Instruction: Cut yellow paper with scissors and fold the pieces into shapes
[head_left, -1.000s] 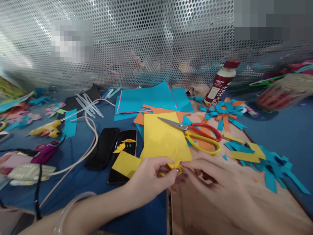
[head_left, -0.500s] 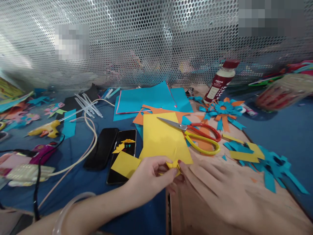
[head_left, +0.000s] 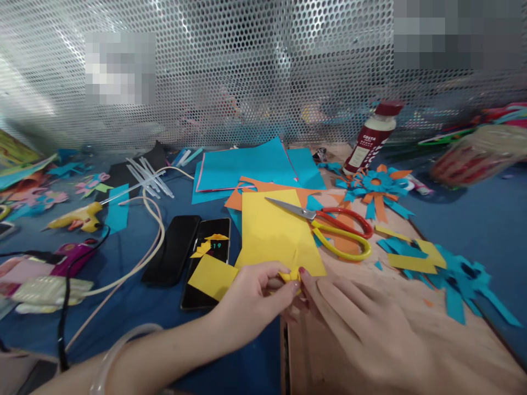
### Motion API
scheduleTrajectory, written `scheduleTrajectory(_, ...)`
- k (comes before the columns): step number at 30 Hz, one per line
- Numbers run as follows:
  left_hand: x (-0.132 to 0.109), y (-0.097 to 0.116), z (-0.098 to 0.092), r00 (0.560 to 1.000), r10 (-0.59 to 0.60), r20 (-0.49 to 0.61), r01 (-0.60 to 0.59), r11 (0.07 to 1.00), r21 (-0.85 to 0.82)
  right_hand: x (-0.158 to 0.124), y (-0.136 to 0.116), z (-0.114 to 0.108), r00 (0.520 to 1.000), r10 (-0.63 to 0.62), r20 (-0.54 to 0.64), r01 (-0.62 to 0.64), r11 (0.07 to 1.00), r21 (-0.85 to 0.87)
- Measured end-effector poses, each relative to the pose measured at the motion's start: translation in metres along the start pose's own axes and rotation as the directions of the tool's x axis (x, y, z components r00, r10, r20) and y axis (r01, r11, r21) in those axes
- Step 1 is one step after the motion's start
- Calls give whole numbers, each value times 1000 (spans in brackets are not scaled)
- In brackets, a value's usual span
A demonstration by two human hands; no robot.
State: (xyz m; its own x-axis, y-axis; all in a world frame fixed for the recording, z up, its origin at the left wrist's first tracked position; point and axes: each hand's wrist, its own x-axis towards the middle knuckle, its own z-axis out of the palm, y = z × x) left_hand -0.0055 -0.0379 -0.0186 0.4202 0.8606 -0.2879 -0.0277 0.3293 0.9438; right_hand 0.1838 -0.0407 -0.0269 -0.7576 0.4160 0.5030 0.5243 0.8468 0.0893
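Observation:
A small folded piece of yellow paper (head_left: 293, 276) is pinched between the thumb and fingers of my left hand (head_left: 253, 293). My right hand (head_left: 366, 312) meets it from the other side, its fingertips pressed together on the piece's right edge. Fingers cover part of the fold. Just beyond lies a yellow sheet (head_left: 269, 225), with scissors (head_left: 308, 214) resting across its right side, red and yellow handles to the right. Left of my hands, a yellow paper square (head_left: 212, 277) and small yellow cut-outs (head_left: 201, 250) lie on a phone (head_left: 197, 293).
Blue sheets (head_left: 242, 164) lie behind, before a perforated metal panel (head_left: 255, 71). At left are a yellow glue gun (head_left: 80, 216), its cables and a second black phone (head_left: 171, 249). A bottle (head_left: 368, 142), a paper flower (head_left: 376, 184), blue cut-outs (head_left: 469, 274) and a jar (head_left: 473, 156) stand or lie right.
My right hand's fingers have drawn slightly closer together against the folded paper. My left hand keeps its pinch, and the things on the table stay in place.

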Motion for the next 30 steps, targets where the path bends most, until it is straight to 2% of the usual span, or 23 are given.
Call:
scheduleTrajectory(6,2,0,-1,1000,3,7,-3,1000,-11,-1,-1,0,1000,-19,-18,18,998,-61)
scheduleTrajectory(18,3,-1,-2,1000,14,7,-14,1000,12,-1,-5,3,997,-50,58,60,980,-191)
scheduleTrajectory(23,5,-2,-3,1000,31,1,-31,999,23,3,-6,4,997,-59,46,67,972,-223)
scheduleTrajectory(25,5,-2,-4,999,33,-12,-33,999,20,5,-5,4,1000,28,-9,-29,991,-134)
scheduleTrajectory(27,6,-2,-4,999,36,-26,-36,999,1,7,-3,3,968,242,-65,-236,968,80)
scheduleTrajectory(29,6,0,-4,999,40,-32,-41,999,-32,9,-1,1,883,469,-21,-435,834,339)
scheduleTrajectory(30,6,0,-4,999,41,-27,-42,998,-46,11,-1,1,842,539,39,-498,747,440)
